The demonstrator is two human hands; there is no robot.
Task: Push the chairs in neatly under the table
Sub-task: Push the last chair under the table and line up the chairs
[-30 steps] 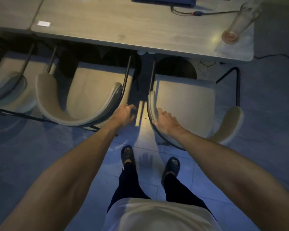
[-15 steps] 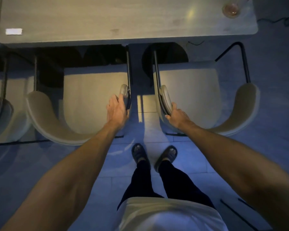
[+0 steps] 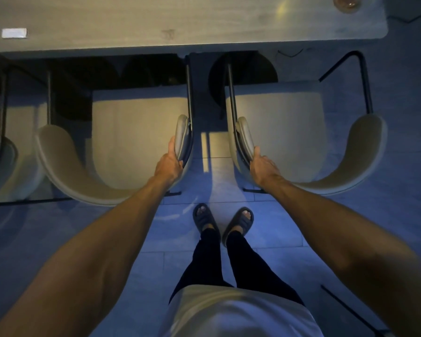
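Two beige chairs with curved backrests and black metal legs stand side by side before the grey table. My left hand grips the right end of the left chair's backrest. My right hand grips the left end of the right chair's backrest. Both seats stick out from under the table edge; only their front parts reach the edge. A narrow gap of floor runs between the two chairs.
A third chair shows at the far left edge. On the table lie a white label and a glass at the far right corner. My feet in dark slides stand on the tiled floor behind the gap.
My hands went from resting near the backrest ends to gripping them. The two chairs now sit straighter and parallel to the table edge, and the view has shifted closer over them.
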